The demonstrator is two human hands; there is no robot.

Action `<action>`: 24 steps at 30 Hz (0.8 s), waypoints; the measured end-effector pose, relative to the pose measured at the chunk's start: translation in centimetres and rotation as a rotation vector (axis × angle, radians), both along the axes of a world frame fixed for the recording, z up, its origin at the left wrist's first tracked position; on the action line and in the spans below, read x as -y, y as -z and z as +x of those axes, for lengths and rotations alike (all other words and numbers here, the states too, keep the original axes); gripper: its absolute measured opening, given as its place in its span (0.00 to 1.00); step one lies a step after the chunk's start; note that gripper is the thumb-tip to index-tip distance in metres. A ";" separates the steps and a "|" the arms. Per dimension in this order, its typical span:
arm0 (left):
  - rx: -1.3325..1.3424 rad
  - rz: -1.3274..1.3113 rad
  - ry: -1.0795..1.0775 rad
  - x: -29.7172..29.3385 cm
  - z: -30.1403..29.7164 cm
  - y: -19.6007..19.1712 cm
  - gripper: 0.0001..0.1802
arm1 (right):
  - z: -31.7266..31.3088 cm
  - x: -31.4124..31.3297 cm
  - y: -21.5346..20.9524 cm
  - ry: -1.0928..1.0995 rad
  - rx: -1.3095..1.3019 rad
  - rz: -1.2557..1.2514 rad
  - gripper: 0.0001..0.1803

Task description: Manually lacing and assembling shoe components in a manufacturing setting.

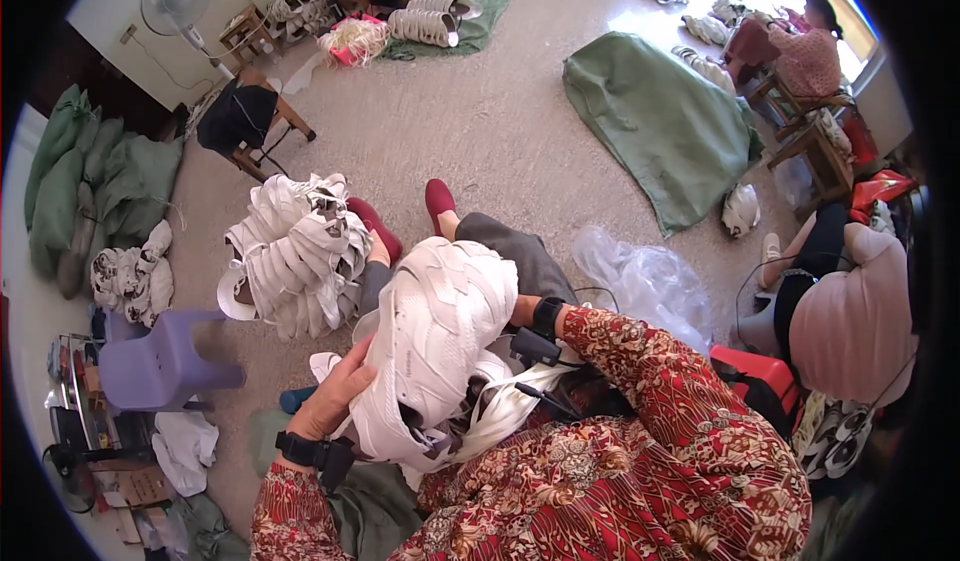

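On my lap lies a bundle of white shoe uppers (440, 311), nested one over another. My left hand (335, 391) grips its near left side, thumb on top and the other fingertips out of sight. Against its right side is my right hand (524, 310), its fingers mostly hidden behind the uppers. A hank of white laces or cords (512, 416) hangs beside the bundle, close to my body. A second stack of white shoe uppers (300, 256) is on the floor to the left of my legs.
A purple plastic stool (165, 361) stands at left, below green sacks (130, 176). Clear plastic (645, 281) and a green cloth (665, 126) lie on the floor at right. One person (850, 311) sits close on the right, another person (805, 56) farther back.
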State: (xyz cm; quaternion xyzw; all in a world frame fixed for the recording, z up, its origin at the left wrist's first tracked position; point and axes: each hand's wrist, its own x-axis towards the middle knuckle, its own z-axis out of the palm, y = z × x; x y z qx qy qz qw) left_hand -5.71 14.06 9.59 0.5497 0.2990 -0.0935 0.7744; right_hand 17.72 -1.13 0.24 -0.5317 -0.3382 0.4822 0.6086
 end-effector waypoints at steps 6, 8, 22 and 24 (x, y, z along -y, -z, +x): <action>0.088 0.198 0.102 4.7 -0.9 -4.3 0.66 | 1.3 5.1 1.1 -0.094 0.076 0.000 0.25; 0.096 0.228 0.105 5.7 -2.3 -4.2 0.67 | 2.7 6.4 1.1 -0.144 0.103 -0.003 0.25; 0.081 0.337 -0.033 8.1 -1.0 -2.3 0.53 | 3.6 16.4 3.7 -0.248 0.286 0.011 0.27; 0.071 0.349 -0.014 6.7 0.0 -2.7 0.51 | 2.5 9.4 2.0 -0.226 0.298 0.009 0.28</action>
